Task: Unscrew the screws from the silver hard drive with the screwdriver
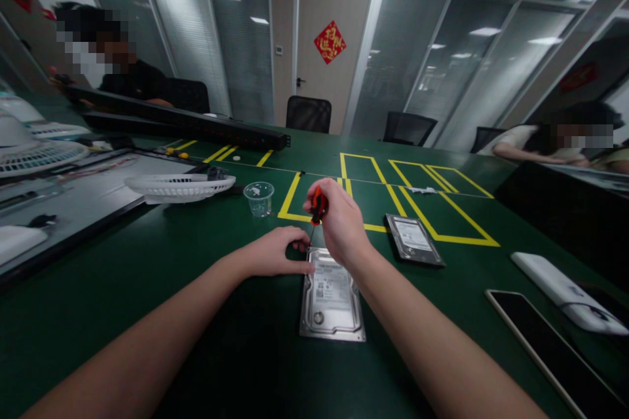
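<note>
A silver hard drive (331, 304) with a white label lies flat on the green table (221, 353). My right hand (339, 219) is wrapped round the red and black handle of a screwdriver (319, 203), held upright with its tip at the drive's far left corner. My left hand (275, 252) rests at that same corner, its thumb on the drive's left edge and its fingers bent close to the screwdriver tip. Whether those fingers pinch anything is too small to tell. Right of my hands lies a second hard drive (413, 239).
Beyond my left hand stands a clear plastic cup (259, 199), beside a white fan part (181, 188). A phone-like black slab (550, 347) and a white device (565, 291) lie at right. Two people sit across the table.
</note>
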`<state>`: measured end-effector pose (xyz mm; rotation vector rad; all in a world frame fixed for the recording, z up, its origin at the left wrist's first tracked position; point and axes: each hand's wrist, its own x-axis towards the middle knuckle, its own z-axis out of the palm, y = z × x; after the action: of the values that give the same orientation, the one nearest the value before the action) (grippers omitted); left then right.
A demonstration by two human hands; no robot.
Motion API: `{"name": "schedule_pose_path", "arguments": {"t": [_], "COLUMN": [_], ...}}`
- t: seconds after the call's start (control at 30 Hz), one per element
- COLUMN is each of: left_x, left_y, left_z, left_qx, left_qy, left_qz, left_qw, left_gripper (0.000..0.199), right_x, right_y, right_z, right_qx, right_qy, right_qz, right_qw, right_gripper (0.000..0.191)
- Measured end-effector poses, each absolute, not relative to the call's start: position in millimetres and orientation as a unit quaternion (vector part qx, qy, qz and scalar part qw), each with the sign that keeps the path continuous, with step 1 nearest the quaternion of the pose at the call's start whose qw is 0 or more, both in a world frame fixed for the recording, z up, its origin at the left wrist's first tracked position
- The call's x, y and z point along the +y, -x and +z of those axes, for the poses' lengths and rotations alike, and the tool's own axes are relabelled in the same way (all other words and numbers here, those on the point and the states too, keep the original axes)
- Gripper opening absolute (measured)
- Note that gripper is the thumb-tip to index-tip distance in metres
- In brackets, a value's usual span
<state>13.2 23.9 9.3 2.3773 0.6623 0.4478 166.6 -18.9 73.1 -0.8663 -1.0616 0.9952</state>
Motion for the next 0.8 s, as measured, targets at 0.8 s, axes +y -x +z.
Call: {"name": "schedule_pose_path", "arguments": {"t": [0.8], "left_x": [24.4], "left_y": [-13.6], "left_z": [8.5], "left_qx": [0.249], "left_qy": [-0.902], "left_qz": [0.172], "left_qw": [0.309], "left_gripper": [0.046], "right_x": [-19.8], "right_y": [-160.9], "right_z": [73.1], "right_qx": [-0.450], "right_qy": [0.330], "right_qz": [0.494], "right_qw": [0.666], "right_gripper": [0.030]}}
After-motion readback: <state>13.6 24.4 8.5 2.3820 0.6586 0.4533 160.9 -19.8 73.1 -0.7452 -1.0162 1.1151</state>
